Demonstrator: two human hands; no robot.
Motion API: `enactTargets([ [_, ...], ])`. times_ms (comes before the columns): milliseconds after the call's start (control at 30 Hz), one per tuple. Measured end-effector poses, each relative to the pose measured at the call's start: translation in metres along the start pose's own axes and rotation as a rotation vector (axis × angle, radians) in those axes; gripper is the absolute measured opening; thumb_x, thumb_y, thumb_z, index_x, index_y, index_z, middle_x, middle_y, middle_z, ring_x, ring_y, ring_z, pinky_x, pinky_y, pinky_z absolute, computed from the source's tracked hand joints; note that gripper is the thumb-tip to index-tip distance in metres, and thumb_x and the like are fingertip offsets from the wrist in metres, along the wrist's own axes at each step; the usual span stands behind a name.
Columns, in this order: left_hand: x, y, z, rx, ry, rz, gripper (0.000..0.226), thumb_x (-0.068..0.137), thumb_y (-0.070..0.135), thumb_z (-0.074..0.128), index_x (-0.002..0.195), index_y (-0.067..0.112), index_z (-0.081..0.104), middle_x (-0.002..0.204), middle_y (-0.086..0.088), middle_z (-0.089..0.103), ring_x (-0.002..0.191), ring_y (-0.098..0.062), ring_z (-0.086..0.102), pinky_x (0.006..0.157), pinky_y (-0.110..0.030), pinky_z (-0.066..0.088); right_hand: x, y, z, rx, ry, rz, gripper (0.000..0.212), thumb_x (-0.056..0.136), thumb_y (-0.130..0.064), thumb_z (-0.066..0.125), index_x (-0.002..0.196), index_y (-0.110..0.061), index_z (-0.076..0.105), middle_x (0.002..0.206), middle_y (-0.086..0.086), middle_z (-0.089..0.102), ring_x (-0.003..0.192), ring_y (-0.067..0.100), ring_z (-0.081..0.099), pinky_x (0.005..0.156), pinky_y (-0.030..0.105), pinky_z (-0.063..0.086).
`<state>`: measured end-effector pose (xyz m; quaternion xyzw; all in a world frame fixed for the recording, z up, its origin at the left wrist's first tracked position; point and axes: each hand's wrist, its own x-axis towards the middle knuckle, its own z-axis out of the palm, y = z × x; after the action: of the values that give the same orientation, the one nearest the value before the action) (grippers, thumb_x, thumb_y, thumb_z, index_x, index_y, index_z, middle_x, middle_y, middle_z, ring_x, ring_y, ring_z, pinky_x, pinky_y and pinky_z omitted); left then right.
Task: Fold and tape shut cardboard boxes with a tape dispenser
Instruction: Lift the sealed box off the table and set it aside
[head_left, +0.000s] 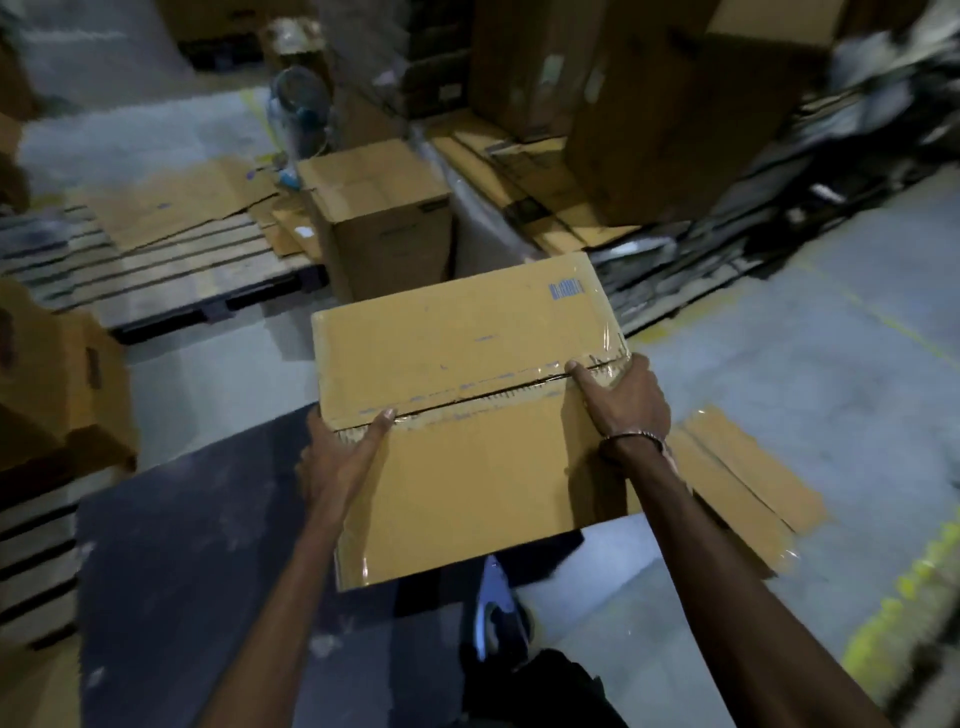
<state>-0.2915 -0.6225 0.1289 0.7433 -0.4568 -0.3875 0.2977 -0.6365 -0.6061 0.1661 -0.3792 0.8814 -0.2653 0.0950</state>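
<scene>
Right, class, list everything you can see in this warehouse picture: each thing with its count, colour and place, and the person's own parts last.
Cardboard box: one, tan, centre, flaps folded, old tape along the seam, held at both ends.
Upright carton: one, brown, behind the held box.
Flattened cardboard: several sheets, tan, on the floor at right and far left.
Wooden pallet: one, grey-brown, left.
Dark mat: one, black, lower left floor.
Large cartons: a stack, brown, top right.
Fan: one, blue-grey, upper centre, blurred.
Shoe: one, dark with a pale top, bottom centre.
Bracelet: one, metallic, right wrist.
Left hand: grips the box's left end.
Right hand: grips its right end.
</scene>
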Motion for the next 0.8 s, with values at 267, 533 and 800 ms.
enactTargets([
  [267, -0.021, 0.106, 0.131, 0.159, -0.248, 0.259, 0.108, 0.072, 0.085, 0.072, 0.150, 0.023, 0.031, 0.142, -0.019, 0.059, 0.129, -0.049, 0.054, 0.105, -0.059, 0.043, 0.031, 0.129, -0.093, 0.080, 0.189, 0.313, 0.095, 0.068, -0.095, 0.052, 0.124, -0.019, 0.052, 0.115, 0.011, 0.067, 0.106, 0.039, 0.065, 0.088, 0.048, 0.055],
  [533, -0.056, 0.207, 0.327, 0.324, -0.418, 0.444, 0.091, 0.077, 0.083, 0.069, 0.144, 0.029, 0.039, 0.134, -0.013, 0.065, 0.121, -0.044, 0.061, 0.099, -0.057, 0.050, 0.107, 0.290, -0.132, 0.232, 0.301, 0.629, 0.096, 0.068, -0.091, 0.057, 0.133, -0.020, 0.052, 0.126, 0.007, 0.067, 0.114, 0.037, 0.063, 0.092, 0.045, 0.054],
  [800, -0.068, 0.300, 0.605, 0.312, -0.546, 0.466, 0.089, 0.070, 0.075, 0.082, 0.140, 0.036, 0.042, 0.133, 0.000, 0.065, 0.117, -0.032, 0.064, 0.099, -0.055, 0.053, 0.273, 0.478, -0.138, 0.392, 0.339, 0.856, 0.094, 0.071, -0.087, 0.063, 0.140, -0.025, 0.051, 0.136, 0.004, 0.064, 0.121, 0.034, 0.061, 0.098, 0.045, 0.052],
])
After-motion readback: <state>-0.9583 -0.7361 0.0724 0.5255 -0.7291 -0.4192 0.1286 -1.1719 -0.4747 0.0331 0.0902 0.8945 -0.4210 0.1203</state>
